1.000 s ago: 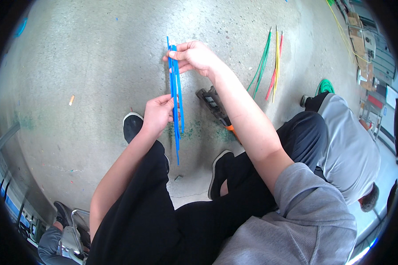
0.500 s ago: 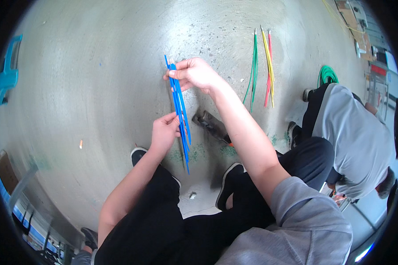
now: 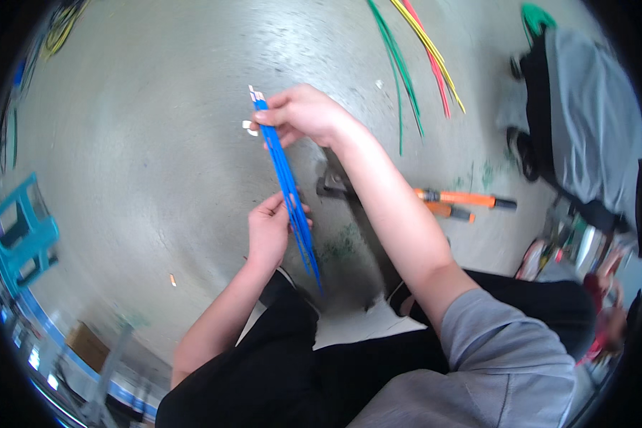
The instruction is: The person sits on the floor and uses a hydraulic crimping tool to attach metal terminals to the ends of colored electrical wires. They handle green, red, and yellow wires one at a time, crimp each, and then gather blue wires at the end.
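Note:
A bundle of thin blue wires (image 3: 281,164) slants in front of me, its pale bare-looking tips at the far end. My right hand (image 3: 308,114) pinches the bundle just below those tips, thumb on top. Lower down, my left hand (image 3: 267,230) is closed around the wires, its fingertips partly behind them. The near ends hang past my left hand, fanned slightly apart and blurred. Beneath my right forearm lies a hand tool with a dark metal head (image 3: 332,182) and orange handles (image 3: 467,198); the forearm hides its middle.
Green wires (image 3: 399,71), yellow wires (image 3: 435,50) and red wires (image 3: 434,71) lie on the floor at far right. A person in grey (image 3: 585,121) bends beside a green coil (image 3: 535,20). A teal stool (image 3: 25,235) and a cardboard box (image 3: 87,345) are at left.
The view has shifted, bringing the orange handles and more of the stool into sight. The blue wires lie closer together, with their far tips more even. Both hands still hold them.

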Motion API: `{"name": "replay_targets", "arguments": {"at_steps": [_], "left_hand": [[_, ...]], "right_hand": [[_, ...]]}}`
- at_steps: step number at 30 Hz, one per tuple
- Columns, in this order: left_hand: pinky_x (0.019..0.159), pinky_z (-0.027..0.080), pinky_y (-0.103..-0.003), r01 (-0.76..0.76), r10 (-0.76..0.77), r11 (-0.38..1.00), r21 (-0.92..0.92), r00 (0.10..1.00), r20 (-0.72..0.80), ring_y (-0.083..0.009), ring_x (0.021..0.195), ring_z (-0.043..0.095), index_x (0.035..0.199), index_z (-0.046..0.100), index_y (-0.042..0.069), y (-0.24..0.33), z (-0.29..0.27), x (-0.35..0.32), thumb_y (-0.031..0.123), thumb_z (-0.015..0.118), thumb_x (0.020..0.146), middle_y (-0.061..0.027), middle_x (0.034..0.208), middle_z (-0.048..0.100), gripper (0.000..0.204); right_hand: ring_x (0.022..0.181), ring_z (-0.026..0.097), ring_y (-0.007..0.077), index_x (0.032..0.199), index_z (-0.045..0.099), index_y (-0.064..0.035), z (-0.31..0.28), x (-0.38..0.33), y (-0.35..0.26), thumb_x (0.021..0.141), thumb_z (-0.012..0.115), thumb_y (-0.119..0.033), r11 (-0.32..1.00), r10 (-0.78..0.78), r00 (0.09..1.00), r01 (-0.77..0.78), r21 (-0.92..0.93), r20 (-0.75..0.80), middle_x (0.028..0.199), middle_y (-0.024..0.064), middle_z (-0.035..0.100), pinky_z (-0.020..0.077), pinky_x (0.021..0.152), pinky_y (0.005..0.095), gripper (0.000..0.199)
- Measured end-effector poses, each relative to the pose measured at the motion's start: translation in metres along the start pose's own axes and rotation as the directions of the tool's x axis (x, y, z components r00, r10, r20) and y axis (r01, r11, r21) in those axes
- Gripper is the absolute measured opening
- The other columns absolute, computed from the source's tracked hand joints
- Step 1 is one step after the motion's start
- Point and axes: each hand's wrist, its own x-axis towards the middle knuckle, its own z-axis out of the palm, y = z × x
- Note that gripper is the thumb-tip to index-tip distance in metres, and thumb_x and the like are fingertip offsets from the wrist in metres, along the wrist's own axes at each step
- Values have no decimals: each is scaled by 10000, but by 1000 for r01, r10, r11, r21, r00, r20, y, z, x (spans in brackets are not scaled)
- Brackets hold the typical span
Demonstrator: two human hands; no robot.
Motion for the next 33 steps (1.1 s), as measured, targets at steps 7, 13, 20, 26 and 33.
{"name": "replay_targets", "arguments": {"at_steps": [7,13,20,26,33], "left_hand": [[640,609,-328,-228,230,973,-39,971,69,-200,734,718,1354,464,49,-9,15,0,94,541,1066,-132,951,720,302],[661,618,-349,-271,277,960,-65,955,109,-223,755,723,1263,458,62,-29,9,11,52,555,1051,-142,1008,713,234],[711,624,-344,-181,182,983,-20,973,143,-222,761,728,1222,613,-20,-37,-2,23,75,481,1077,-121,1017,714,218],[804,619,-365,-73,122,981,-181,953,277,-229,864,735,1268,632,-64,-21,-15,17,175,443,1075,-143,1077,720,362],[824,588,-326,-27,20,999,26,970,242,-179,884,721,1199,670,-54,-16,-18,22,351,577,1069,-101,1047,718,435]], "right_hand": [[824,740,219,1084,729,53,-22,-27,14,969,702,-159,999,4,994,0,34,-110,1016,132,764,641,750,369,243],[838,750,244,1099,725,47,-27,-27,20,952,722,-176,1000,-6,992,9,25,-125,1038,138,765,638,759,382,268],[942,765,272,1245,663,24,-24,-10,38,979,689,-189,1000,19,995,-20,-14,-101,1178,147,743,634,832,375,342],[929,765,253,1197,695,19,-10,-1,40,978,695,-185,999,25,994,-29,-39,-111,1156,136,751,633,845,374,299],[929,765,238,1186,708,-1,-2,6,41,978,702,-199,997,53,991,-59,-50,-122,1135,120,760,630,837,370,287]]}}
